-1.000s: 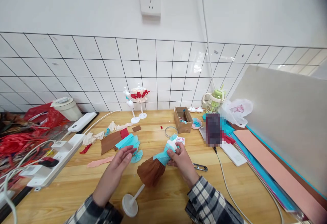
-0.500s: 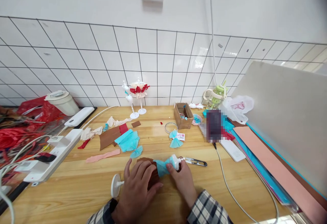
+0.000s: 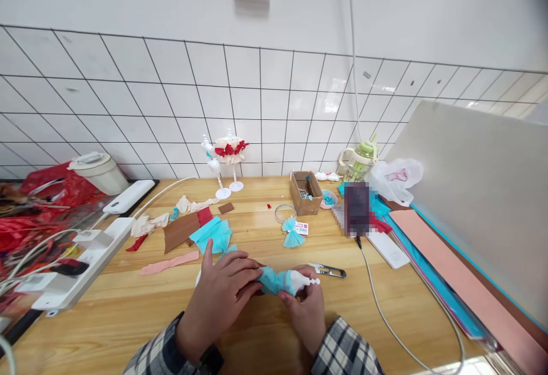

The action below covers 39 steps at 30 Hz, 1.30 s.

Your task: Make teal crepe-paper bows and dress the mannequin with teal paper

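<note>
Two-handed grip in the head view on a white figure (image 3: 301,279), sideways and low over the table (image 3: 257,341), by a left hand (image 3: 219,294) curled over its lower end and a right hand (image 3: 309,313) near its top, probably for steadiness, leaving the blue wrap (image 3: 273,281) exposed between them

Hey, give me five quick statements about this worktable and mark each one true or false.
1. The left hand and right hand are both on the blue-wrapped miniature dress form. True.
2. That dress form stands upright. False: it is tipped over sideways, its white neck end toward the right hand.
3. The thread snips are in the left hand. False: they lie on the table, just beyond the right hand.
4. A blue bow lies beside a small white label. True.
5. The cardboard box is closed. False: its top is open.
</note>
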Motion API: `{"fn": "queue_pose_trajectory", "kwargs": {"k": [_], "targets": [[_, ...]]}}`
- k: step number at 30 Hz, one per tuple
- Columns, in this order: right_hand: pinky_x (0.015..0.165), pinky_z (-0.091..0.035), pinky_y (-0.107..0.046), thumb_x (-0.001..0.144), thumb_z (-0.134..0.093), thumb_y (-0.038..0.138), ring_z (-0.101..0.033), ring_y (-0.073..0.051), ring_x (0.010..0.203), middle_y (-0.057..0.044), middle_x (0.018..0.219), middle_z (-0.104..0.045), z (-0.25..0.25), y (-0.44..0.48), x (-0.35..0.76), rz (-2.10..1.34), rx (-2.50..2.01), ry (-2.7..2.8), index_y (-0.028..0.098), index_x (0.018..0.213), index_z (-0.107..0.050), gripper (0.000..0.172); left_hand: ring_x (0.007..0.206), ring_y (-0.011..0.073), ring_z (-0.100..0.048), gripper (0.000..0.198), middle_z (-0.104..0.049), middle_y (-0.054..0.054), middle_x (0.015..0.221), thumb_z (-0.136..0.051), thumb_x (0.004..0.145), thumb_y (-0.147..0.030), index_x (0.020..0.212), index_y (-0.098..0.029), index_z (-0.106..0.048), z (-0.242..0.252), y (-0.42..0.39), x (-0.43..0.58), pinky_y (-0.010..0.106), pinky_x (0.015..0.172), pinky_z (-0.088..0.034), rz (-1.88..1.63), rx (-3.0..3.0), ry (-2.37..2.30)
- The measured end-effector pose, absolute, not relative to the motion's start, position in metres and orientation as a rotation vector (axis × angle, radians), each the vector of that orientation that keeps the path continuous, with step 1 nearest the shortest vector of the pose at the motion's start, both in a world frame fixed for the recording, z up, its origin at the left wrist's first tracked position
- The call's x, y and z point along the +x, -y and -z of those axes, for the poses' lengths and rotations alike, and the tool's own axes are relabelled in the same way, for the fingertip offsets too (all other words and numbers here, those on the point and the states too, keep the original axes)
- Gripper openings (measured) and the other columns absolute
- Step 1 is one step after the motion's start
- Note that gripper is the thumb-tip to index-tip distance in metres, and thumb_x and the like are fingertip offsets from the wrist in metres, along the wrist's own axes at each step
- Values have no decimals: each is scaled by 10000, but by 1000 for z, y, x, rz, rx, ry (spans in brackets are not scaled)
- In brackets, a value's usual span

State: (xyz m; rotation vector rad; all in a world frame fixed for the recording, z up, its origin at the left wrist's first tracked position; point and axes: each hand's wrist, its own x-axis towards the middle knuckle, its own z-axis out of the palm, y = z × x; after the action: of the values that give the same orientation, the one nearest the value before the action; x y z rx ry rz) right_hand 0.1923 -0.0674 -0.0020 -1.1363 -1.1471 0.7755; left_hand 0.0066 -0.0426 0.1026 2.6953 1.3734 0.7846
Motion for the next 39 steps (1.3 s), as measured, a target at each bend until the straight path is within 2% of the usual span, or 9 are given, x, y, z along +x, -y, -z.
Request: {"fn": "queue_pose_trajectory", "kwargs": {"k": [5, 10, 14, 20, 25, 28, 31, 33, 39], "targets": [[575, -496, -278, 732, -717, 486, -568, -170, 691, -15, 799, -549, -7, 67, 193, -526, -1083, 1272, 212, 882, -529, 364, 971, 192, -644, 137, -751, -48, 940, -627, 833, -199, 851, -307, -708, -97, 44, 4, 564, 1154, 4, -1094, 2876, -1235], [569, -519, -284, 776, -702, 425, -618, -178, 717, -37, 861, -604, -16, 70, 203, -205, -931, 1526, 222, 1007, -511, 362, 1045, 227, -620, 134, -747, -13, 1009, -648, 804, -184, 839, -297, -710, -84, 55, -3, 604, 1139, -45, -1358, 2851, -1255], [614, -515, -308, 894, -525, 195, -627, -171, 718, -61, 848, -671, -38, 73, 220, 152, -725, 1865, 182, 1040, -550, 149, 1128, 251, -578, 290, -702, 33, 1147, -611, 819, -293, 1104, -283, -659, -87, 70, -11, 584, 1142, -112, -1190, 2842, -1175], [519, -461, -279, 848, -511, 94, -588, -135, 636, -37, 821, -694, -66, 78, 222, 307, -499, 2060, 163, 939, -591, 139, 1161, 144, -567, 364, -732, -47, 1080, -539, 895, -184, 1227, -329, -577, -97, 65, -19, 475, 1172, -61, -966, 3066, -891], [520, -456, -280, 841, -508, 76, -580, -128, 638, -36, 821, -687, -65, 82, 217, 309, -503, 1989, 155, 888, -588, 122, 1058, 133, -609, 336, -751, -44, 1010, -506, 920, -171, 1181, -352, -612, -90, 70, -19, 444, 1162, -96, -1107, 3029, -1008], [531, -452, -285, 837, -522, 85, -587, -140, 666, -36, 836, -682, -59, 81, 217, 332, -550, 1967, 158, 910, -584, 121, 1011, 203, -609, 260, -739, 25, 989, -613, 854, -239, 1106, -288, -658, -88, 76, -16, 448, 1056, -305, -1234, 2843, -1225], [547, -455, -288, 836, -520, 88, -583, -142, 667, -26, 825, -673, -52, 79, 216, 376, -586, 1952, 176, 901, -589, 129, 836, 200, -620, 143, -703, 43, 835, -651, 814, -292, 932, -223, -694, -89, 79, -10, 351, 808, -456, -1317, 2552, -1435], [551, -458, -289, 835, -517, 85, -581, -144, 666, -27, 818, -672, -49, 78, 215, 392, -588, 1953, 173, 896, -593, 131, 777, 181, -617, 96, -688, 21, 778, -644, 818, -296, 854, -230, -703, -91, 78, -6, 324, 745, -450, -1276, 2476, -1531], [534, -462, -286, 821, -537, 88, -594, -151, 652, -28, 804, -691, -42, 79, 215, 382, -628, 2011, 198, 934, -588, 166, 791, 184, -614, 118, -703, 11, 803, -615, 831, -318, 794, -256, -708, -85, 73, 5, 343, 765, -399, -1122, 2410, -1629]]}}
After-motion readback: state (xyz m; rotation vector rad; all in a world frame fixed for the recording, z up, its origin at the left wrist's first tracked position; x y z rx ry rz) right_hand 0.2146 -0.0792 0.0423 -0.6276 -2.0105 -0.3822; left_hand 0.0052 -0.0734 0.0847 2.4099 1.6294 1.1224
